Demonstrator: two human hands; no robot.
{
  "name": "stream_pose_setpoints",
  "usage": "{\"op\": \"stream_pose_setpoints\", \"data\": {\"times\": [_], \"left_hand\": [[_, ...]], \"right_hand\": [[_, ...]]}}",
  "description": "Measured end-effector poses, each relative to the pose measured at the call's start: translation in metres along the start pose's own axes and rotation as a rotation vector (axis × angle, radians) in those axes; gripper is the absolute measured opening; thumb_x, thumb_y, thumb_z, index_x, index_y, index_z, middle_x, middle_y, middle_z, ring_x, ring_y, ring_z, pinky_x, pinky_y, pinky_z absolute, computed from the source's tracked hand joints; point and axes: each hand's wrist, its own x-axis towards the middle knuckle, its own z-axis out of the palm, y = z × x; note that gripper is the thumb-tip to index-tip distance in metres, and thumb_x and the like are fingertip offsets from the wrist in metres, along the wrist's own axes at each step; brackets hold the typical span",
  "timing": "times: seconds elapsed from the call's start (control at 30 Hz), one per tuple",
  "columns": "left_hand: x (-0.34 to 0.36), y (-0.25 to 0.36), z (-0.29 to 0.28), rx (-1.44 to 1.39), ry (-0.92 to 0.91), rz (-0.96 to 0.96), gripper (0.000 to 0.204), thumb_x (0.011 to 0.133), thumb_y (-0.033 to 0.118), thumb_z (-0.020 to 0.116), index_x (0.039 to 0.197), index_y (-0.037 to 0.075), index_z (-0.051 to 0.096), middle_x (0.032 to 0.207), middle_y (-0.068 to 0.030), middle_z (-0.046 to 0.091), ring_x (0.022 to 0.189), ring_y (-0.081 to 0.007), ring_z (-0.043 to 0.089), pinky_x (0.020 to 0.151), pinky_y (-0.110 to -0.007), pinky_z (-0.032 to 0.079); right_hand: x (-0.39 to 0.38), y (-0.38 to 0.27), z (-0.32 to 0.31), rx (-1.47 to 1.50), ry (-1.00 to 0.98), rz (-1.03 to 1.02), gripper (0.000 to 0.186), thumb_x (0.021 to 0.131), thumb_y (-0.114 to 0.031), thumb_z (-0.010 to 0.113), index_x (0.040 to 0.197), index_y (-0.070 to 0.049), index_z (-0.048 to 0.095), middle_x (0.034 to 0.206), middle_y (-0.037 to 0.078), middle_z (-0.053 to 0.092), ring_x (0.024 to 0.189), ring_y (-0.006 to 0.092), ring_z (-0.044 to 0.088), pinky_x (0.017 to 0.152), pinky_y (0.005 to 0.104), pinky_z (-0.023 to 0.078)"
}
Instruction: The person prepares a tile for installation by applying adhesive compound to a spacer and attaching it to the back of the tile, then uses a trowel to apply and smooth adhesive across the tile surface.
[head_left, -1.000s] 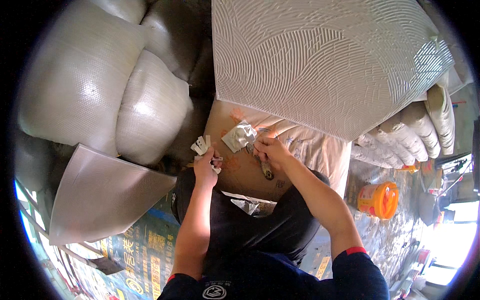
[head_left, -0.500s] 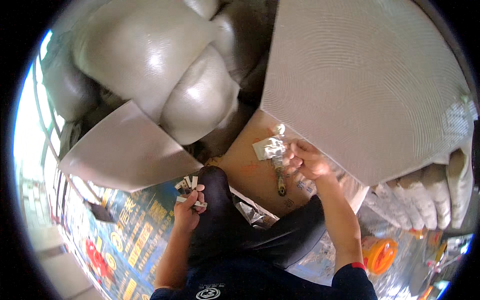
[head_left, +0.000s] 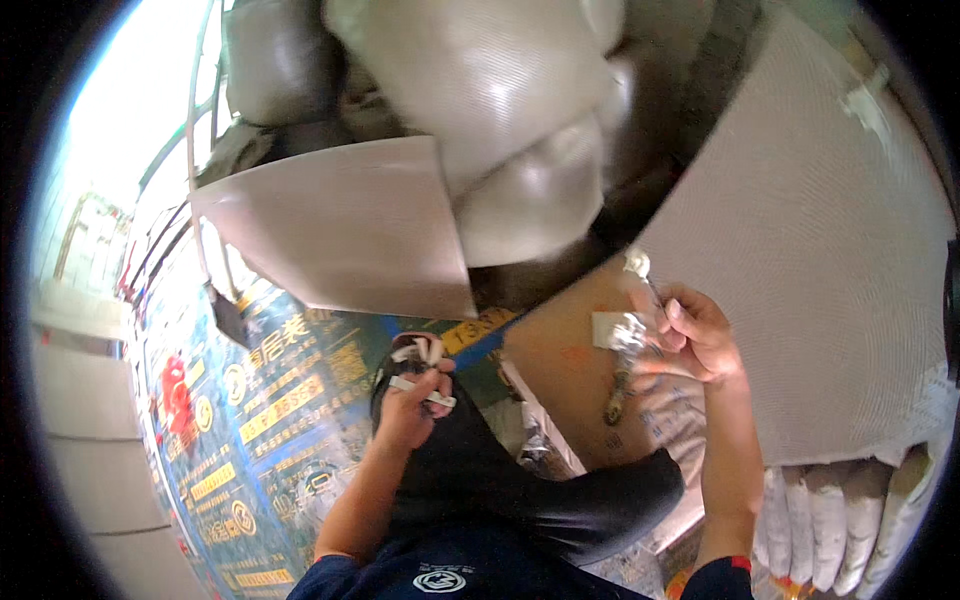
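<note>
My left hand (head_left: 412, 408) is closed around several small white strips (head_left: 425, 350) that stick out between its fingers, above my dark-trousered knee. My right hand (head_left: 700, 335) pinches a thin tool (head_left: 655, 295) with a blob of white paste (head_left: 637, 263) at its tip; the rest of the tool is hidden by the fingers. Just left of that hand, a putty knife (head_left: 616, 395) lies on a brown cardboard surface (head_left: 555, 340). White paste covers its blade end, beside a small pale square piece (head_left: 604, 328).
A large ridged grey panel (head_left: 800, 250) rises at the right. Big rounded grey shapes (head_left: 480, 90) and a smaller flat panel (head_left: 350, 225) stand ahead. Blue printed sheeting (head_left: 290, 400) covers the floor at left, with a red object (head_left: 176, 395) on it. Pale gloves or finger-like forms (head_left: 850, 520) are at lower right.
The whole view has swung left, so things sit further right. My right hand has drawn the paste-tipped tool slightly away from the putty knife. My left hand keeps its strips.
</note>
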Motion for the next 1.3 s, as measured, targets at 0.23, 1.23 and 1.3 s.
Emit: {"op": "stream_pose_setpoints", "data": {"times": [0.23,1.23,1.3], "left_hand": [[-0.001,0.012,-0.05,-0.054,-0.003,-0.099,0.026,0.094,0.016,0.056,0.11,-0.004,0.058,0.076,-0.0055,0.056,0.057,-0.0117,0.044,0.054,-0.028,0.036],[0.027,0.022,-0.149,-0.27,-0.055,-0.139,0.031,0.092,0.02,0.058,0.109,-0.005,0.059,0.072,-0.0031,0.053,0.056,-0.0118,0.044,0.052,-0.026,0.035],[0.027,0.023,-0.151,-0.254,-0.049,-0.15,0.031,0.091,0.021,0.058,0.109,-0.005,0.059,0.072,-0.0034,0.054,0.055,-0.0117,0.045,0.052,-0.027,0.035]], "right_hand": [[0.065,-0.017,0.117,-0.244,-0.162,-0.012,0.023,0.09,-0.02,0.066,0.1,-0.002,0.057,0.073,0.002,0.058,0.057,0.0073,0.049,0.051,0.0206,0.04],[0.235,-0.045,0.294,-1.887,-0.259,-1.115,0.012,0.078,-0.001,0.067,0.088,-0.005,0.06,0.083,0.008,0.063,0.074,0.026,0.064,0.063,0.0338,0.052],[0.235,-0.046,0.294,-1.925,-0.257,-1.104,0.011,0.078,-0.001,0.067,0.086,-0.005,0.06,0.082,0.008,0.062,0.073,0.0262,0.064,0.062,0.0339,0.052]]}}
